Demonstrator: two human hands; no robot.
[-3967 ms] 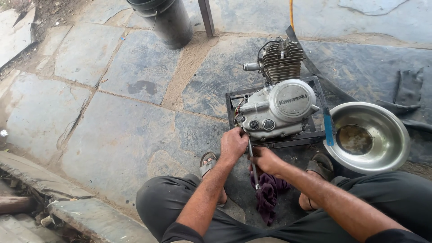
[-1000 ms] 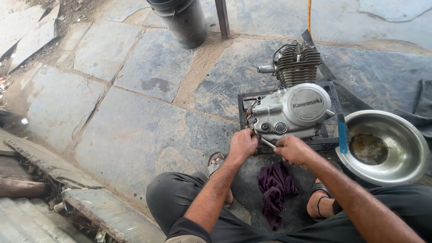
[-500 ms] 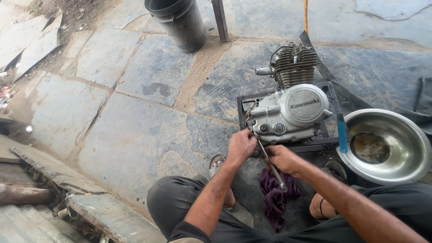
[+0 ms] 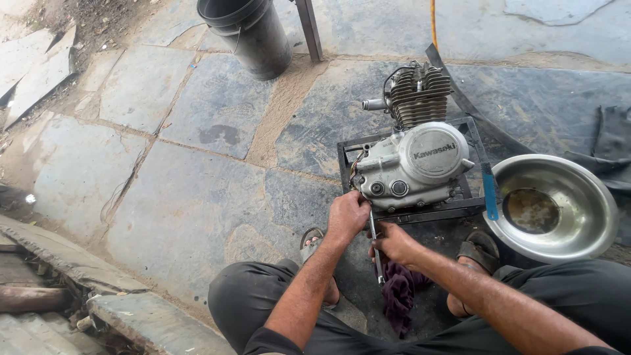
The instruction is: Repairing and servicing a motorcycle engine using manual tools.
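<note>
Head view: our left hand (image 4: 347, 217) presses the engine (image 4: 411, 164) low on its frame (image 4: 420, 213); our right hand (image 4: 393, 242) grips a wrench (image 4: 376, 253) below it. The cover is still on.

Stone-slab floor (image 4: 184, 210), black bucket (image 4: 246, 33) upper centre, metal frame (image 4: 407, 213) bearing engine centre right, steel basin (image 4: 559, 204) right, purple rag (image 4: 397, 296) lower centre
</note>
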